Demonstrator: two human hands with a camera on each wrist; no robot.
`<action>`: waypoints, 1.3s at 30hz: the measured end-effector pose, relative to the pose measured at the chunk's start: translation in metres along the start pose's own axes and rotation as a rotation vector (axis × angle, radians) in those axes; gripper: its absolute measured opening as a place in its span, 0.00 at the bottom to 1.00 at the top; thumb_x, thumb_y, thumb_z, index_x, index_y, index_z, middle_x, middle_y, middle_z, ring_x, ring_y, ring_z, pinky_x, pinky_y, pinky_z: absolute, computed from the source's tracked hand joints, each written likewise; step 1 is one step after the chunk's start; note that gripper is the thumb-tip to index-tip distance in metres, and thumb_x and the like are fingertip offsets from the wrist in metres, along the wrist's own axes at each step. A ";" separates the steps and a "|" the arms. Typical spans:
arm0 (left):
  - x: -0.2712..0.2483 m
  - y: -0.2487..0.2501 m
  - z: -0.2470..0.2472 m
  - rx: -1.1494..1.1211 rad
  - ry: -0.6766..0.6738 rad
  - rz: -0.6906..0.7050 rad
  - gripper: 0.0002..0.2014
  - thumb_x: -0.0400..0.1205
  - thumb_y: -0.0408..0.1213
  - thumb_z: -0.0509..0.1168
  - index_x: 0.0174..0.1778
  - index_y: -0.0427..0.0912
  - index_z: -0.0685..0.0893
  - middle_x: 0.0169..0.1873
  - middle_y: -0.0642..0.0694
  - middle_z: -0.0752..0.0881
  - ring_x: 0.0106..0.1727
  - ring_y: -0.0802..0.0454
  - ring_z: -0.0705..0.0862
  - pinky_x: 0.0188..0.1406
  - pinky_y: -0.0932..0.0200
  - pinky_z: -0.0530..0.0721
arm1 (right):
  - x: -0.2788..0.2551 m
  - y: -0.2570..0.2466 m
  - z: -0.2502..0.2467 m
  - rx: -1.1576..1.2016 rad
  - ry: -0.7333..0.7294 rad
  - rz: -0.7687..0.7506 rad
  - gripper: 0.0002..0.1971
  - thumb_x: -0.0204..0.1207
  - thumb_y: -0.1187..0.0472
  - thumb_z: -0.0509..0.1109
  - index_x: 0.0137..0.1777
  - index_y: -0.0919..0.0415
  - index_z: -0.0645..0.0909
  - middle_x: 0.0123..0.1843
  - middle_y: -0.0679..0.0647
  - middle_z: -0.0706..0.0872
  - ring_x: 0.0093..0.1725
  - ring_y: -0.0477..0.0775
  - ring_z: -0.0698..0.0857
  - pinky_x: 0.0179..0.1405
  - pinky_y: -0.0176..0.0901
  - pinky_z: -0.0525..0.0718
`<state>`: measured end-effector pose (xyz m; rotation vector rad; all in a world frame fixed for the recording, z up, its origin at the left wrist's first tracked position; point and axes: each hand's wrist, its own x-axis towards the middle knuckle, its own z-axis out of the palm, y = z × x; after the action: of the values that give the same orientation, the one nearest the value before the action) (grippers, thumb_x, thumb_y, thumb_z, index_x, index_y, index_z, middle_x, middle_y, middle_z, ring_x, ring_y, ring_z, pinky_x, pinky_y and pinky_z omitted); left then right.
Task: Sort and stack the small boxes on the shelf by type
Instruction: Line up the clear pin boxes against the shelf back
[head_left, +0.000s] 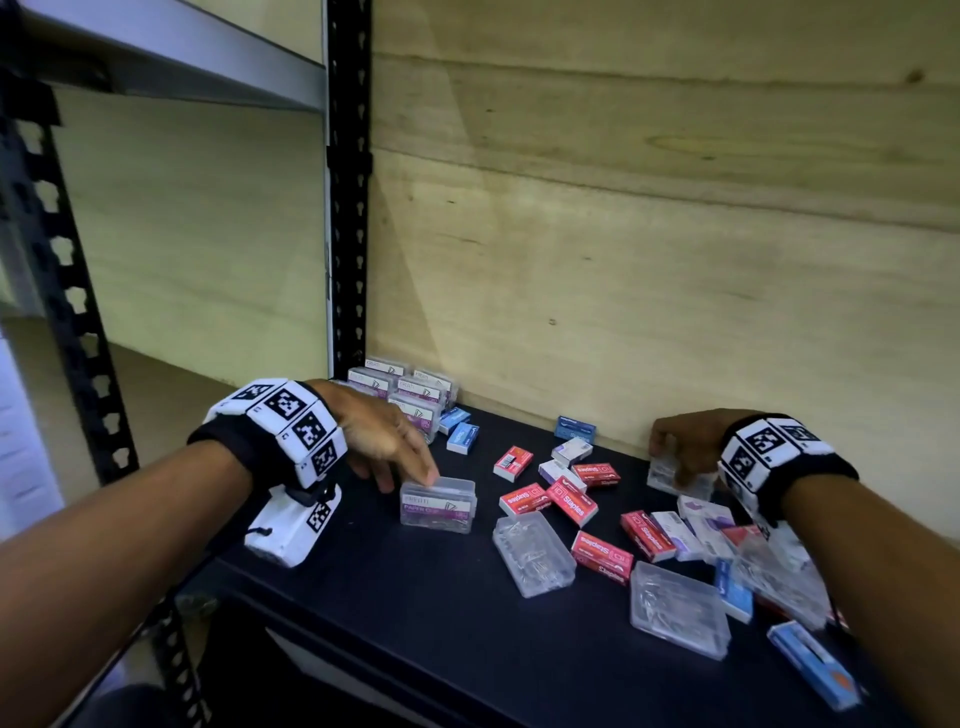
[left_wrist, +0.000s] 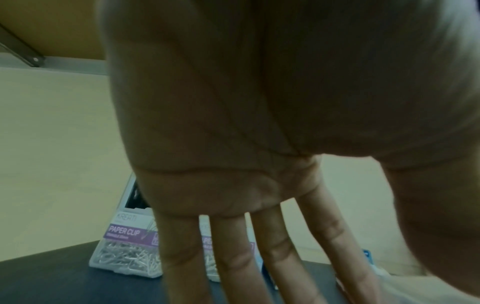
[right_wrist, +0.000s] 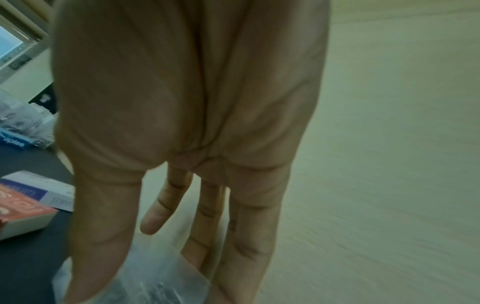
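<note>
The place looked like a stockroom or supply store. A metal rack with a slotted black upright (head_left: 349, 182) and a grey upper shelf (head_left: 171, 57) stood against a plywood back wall (head_left: 649, 218). On its dark shelf (head_left: 415, 597) lay office stock: red staple boxes (head_left: 571, 501) and clear paper-clip boxes (head_left: 438, 505).

plywood wall (head_left: 649, 234), black perforated upright (head_left: 349, 182)

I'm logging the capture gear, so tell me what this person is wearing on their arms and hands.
Both forearms are bare, with no sleeves or gloves. Each wrist carries a black strap ringed with white blocks printed with black square tag markers: left band, right band. A white camera housing with its own marker hangs below the left wrist.
</note>
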<state>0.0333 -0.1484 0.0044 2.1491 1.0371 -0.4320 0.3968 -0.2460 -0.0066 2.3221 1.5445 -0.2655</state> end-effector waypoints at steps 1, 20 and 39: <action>0.000 0.002 0.000 0.001 0.003 0.004 0.15 0.81 0.50 0.69 0.64 0.57 0.86 0.54 0.55 0.89 0.59 0.53 0.87 0.60 0.57 0.81 | -0.001 -0.001 -0.001 0.011 0.009 -0.001 0.20 0.74 0.63 0.78 0.60 0.48 0.73 0.39 0.42 0.74 0.48 0.52 0.77 0.30 0.33 0.70; 0.000 -0.014 -0.014 0.165 0.118 -0.010 0.17 0.75 0.42 0.77 0.60 0.52 0.85 0.49 0.53 0.89 0.52 0.55 0.87 0.62 0.56 0.81 | -0.036 -0.097 -0.035 0.515 -0.091 -0.274 0.09 0.85 0.50 0.62 0.60 0.51 0.76 0.46 0.55 0.83 0.38 0.51 0.80 0.33 0.39 0.76; 0.001 -0.113 -0.048 0.275 0.367 -0.146 0.15 0.85 0.37 0.63 0.68 0.50 0.73 0.43 0.53 0.79 0.32 0.62 0.75 0.29 0.67 0.72 | -0.018 -0.241 -0.043 0.205 -0.065 -0.454 0.18 0.84 0.45 0.65 0.62 0.59 0.71 0.44 0.52 0.83 0.38 0.55 0.85 0.40 0.46 0.84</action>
<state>-0.0548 -0.0644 -0.0135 2.4667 1.4143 -0.2625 0.1672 -0.1603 -0.0030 2.0472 2.0814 -0.6280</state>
